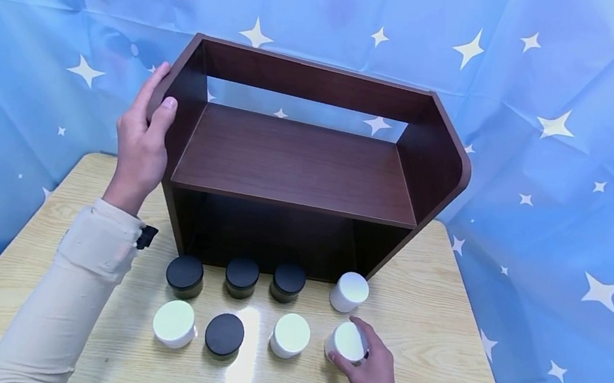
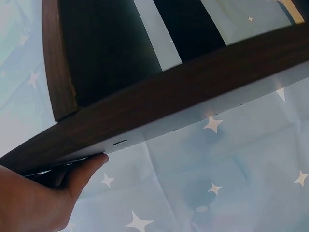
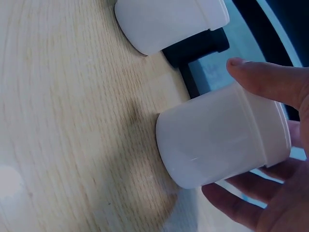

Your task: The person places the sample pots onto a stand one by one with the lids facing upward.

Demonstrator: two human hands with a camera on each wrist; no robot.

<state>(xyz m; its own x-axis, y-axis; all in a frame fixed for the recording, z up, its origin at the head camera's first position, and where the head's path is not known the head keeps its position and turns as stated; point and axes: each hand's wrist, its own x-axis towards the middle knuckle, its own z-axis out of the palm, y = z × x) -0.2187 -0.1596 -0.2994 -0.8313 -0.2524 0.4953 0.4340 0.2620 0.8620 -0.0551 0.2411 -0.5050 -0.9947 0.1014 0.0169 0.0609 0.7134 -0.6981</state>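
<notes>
At the front right of the table, my right hand (image 1: 374,377) holds a white lidded jar (image 3: 207,135), thumb on one side and fingers on the other. The jar stands upright; whether its base touches the table I cannot tell. My left hand (image 1: 142,140) grips the left side panel of a dark brown two-tier wooden shelf (image 1: 299,164), thumb at the front edge and fingers along the outside. In the left wrist view, a digit of that hand (image 2: 89,174) presses against the panel's outer face.
Black-lidded jars (image 1: 185,274) and other white jars (image 1: 290,335) stand in two rough rows before the shelf. One white jar (image 1: 350,291) sits just behind the held one. The wooden table (image 1: 435,369) meets a blue star-patterned curtain (image 1: 569,191) at its back and sides.
</notes>
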